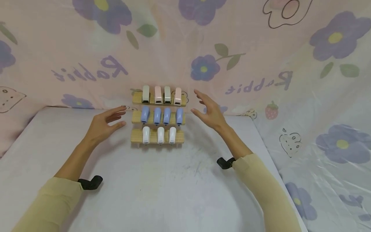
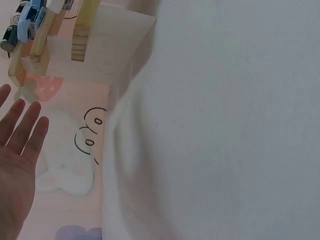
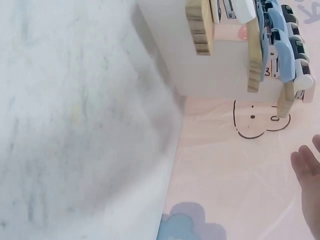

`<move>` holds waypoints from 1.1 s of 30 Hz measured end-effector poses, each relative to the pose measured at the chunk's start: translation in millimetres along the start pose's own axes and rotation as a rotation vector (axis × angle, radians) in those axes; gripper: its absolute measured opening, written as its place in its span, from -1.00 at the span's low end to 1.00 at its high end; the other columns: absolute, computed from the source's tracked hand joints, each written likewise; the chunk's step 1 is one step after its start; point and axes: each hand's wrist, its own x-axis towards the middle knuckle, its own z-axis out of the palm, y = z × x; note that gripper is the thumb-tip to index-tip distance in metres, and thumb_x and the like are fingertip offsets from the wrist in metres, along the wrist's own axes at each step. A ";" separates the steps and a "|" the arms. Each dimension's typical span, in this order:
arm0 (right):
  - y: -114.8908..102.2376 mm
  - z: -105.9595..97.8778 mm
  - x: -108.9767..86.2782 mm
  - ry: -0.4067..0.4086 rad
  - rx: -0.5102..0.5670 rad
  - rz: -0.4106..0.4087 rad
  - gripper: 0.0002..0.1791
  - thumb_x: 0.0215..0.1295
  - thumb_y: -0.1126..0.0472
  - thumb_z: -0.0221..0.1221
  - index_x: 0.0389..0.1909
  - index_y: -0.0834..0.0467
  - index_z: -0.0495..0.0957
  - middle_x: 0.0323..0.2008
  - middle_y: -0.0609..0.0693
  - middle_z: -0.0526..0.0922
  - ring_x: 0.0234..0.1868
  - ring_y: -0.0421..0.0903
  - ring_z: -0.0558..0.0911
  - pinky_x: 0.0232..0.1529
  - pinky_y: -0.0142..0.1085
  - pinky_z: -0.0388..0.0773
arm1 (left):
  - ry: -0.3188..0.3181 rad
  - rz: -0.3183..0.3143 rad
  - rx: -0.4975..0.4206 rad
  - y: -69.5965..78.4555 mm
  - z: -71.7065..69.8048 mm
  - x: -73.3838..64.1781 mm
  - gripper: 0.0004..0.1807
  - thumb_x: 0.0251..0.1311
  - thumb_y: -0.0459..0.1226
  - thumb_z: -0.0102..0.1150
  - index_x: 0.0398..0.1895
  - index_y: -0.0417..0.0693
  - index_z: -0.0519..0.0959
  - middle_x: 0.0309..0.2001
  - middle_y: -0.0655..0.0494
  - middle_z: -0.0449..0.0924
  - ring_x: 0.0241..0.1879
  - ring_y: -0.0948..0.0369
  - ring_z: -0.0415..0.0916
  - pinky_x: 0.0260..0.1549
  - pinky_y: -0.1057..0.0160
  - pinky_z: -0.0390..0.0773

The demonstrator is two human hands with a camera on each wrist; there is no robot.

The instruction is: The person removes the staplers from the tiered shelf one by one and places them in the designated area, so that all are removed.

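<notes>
A three-tier wooden rack (image 1: 136,137) stands at the back of the table, holding small staplers in rows. Three white staplers (image 1: 160,135) line the lowest board. Several blue staplers (image 1: 157,115) fill the middle one. Up top, grey-green staplers (image 1: 146,94) alternate with pink staplers (image 1: 157,94). My left hand (image 1: 105,125) hovers left of the rack, fingers extended, touching nothing. On the other side, my right hand (image 1: 211,111) is raised near the top board, its fingers spread and holding nothing. The wrist views show the rack's ends, each apart from the hand's fingertips.
A white cover lies over the table (image 1: 162,193), with faint dark marks right of the rack. Behind it hangs a pink flowered curtain (image 1: 174,48), close to the rack's back. A similar curtain (image 1: 327,106) borders the right side. Black wrist mounts (image 1: 91,183) sit by both cuffs.
</notes>
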 end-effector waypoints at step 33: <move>-15.0 29.6 47.8 -0.056 0.288 0.218 -0.23 0.17 0.38 0.39 0.40 0.29 0.31 0.32 0.22 0.43 0.26 0.21 0.46 0.30 0.05 0.39 | -0.117 -0.251 -0.314 -9.5 27.5 23.0 -0.46 0.22 -0.30 0.37 0.28 -0.15 0.52 0.24 0.00 0.51 0.15 0.18 0.46 0.07 0.45 0.50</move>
